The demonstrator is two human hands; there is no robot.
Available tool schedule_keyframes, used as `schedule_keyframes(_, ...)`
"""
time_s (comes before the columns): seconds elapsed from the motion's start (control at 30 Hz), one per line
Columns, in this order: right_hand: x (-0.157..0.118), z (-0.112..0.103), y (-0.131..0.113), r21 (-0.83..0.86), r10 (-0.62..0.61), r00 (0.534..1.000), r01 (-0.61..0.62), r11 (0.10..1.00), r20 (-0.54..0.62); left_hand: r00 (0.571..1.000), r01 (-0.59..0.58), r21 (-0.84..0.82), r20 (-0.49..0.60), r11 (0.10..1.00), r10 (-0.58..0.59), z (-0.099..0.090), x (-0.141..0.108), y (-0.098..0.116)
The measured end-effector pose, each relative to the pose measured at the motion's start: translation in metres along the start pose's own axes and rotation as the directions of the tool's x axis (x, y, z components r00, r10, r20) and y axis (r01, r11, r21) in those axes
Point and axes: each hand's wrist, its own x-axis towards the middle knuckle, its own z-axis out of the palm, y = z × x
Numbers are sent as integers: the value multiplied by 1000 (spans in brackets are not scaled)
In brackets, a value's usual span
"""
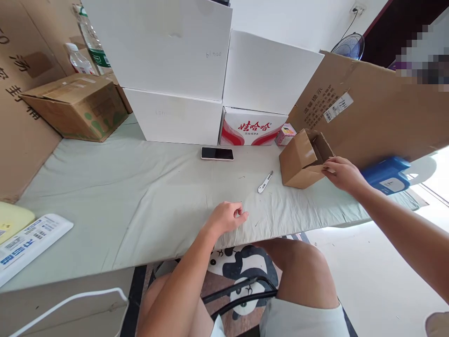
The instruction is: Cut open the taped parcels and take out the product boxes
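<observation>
My right hand (341,174) pinches the near flap edge of a small brown cardboard box (295,163). The box stands upright near the right end of the table with its top flaps raised. Its inside is mostly hidden. My left hand (228,217) rests at the table's front edge, fingers curled in, with nothing visible in it. Between the hands, a white utility knife (265,182) lies on the cloth, touched by neither. Farther back a phone (217,153) with a dark screen lies flat.
Stacked white boxes (171,117) and a red-and-white carton (253,126) line the back. A small pink box (286,134) and blue container (386,175) stand right. At left are a cardboard box (75,105), plastic bottles (80,60) and a white package (33,245).
</observation>
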Motion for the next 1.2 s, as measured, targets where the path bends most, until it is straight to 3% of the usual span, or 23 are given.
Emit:
schedule_keyframes(0.27,3,-2,-7,-160,215,976,-209,965,23,1000,-1,-4,-3,1000,1,-1,0,-2)
schedule_keyframes(0.5,16,-6,-21,-213,507,862,-494,843,7,1000,16,23,-17,1000,-15,-2,1,-5)
schedule_keyframes(0.67,35,0,-28,-156,567,822,-554,818,52,1000,13,35,-18,999,-12,-5,0,-4)
schedule_keyframes(0.83,39,11,-42,48,491,869,-494,868,55,998,3,-62,-70,998,-8,-6,-1,0)
schedule_keyframes(0.97,15,21,-81,195,384,923,-374,907,-15,983,-11,-232,-182,973,-32,-7,-7,0)
schedule_keyframes(1.1,-16,31,-152,374,36,993,11,927,-117,947,-39,-463,-301,886,-115,-12,-11,-5)
schedule_keyframes(1.2,-38,42,-232,399,-276,957,288,870,-89,902,-69,-640,-368,765,-227,-18,-10,-9)
